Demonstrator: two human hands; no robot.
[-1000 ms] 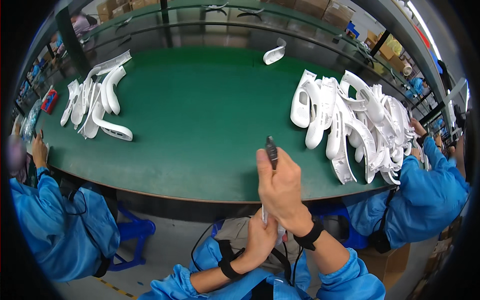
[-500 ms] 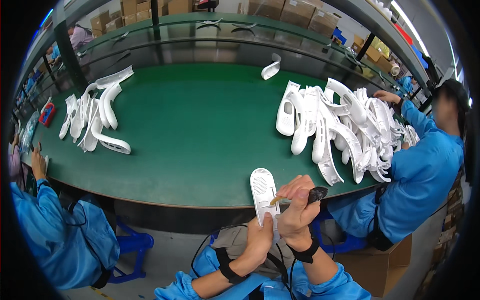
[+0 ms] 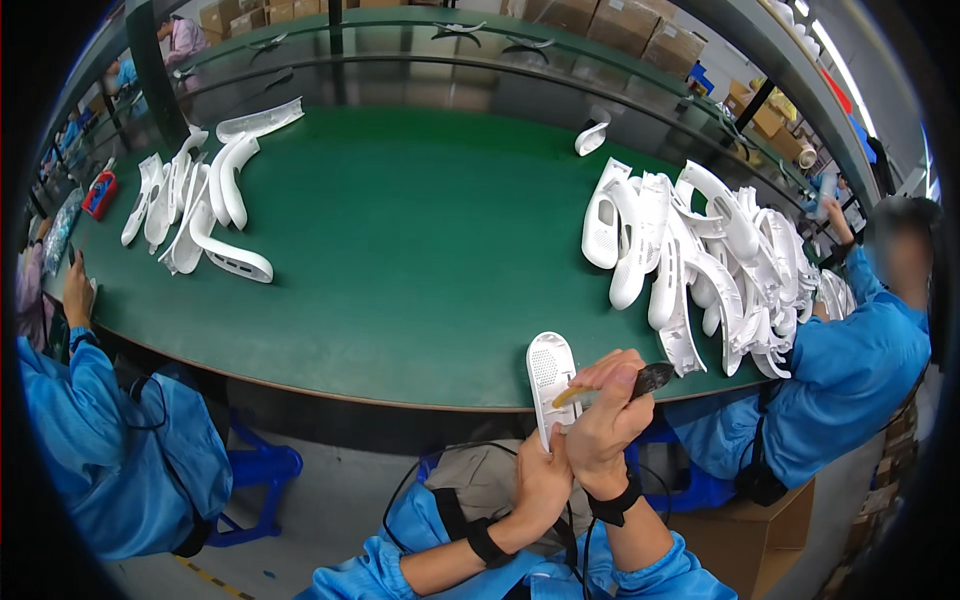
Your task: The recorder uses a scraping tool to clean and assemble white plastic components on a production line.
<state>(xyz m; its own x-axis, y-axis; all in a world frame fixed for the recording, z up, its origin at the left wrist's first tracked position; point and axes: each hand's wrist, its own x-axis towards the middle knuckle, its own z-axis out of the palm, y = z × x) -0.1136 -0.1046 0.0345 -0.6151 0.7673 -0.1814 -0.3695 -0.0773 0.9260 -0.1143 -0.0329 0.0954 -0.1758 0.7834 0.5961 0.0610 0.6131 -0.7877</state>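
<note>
Near the front edge of the table (image 3: 400,330), a long white plastic shell (image 3: 552,368) with a perforated rounded end points away from me. My left hand (image 3: 543,487) grips its near end, which the fingers hide. My right hand (image 3: 607,430) is closed round a slim hand tool (image 3: 654,378) with a dark, bulky end and a yellowish tip. That tip meets or lies just over the shell's right edge; contact is hard to tell. Both hands are close together, their thumb sides almost touching.
A large heap of curved white shells (image 3: 690,250) lies to the right, a smaller group (image 3: 190,200) to the left. One single shell (image 3: 591,138) rests at the back. Co-workers in blue sit at the left (image 3: 130,450) and right (image 3: 830,370); a red box (image 3: 100,195) stands far left.
The whole view has shifted, so the table's contents appear farther right. My left hand has come closer to my right. The right co-worker's far arm has risen from the heap.
</note>
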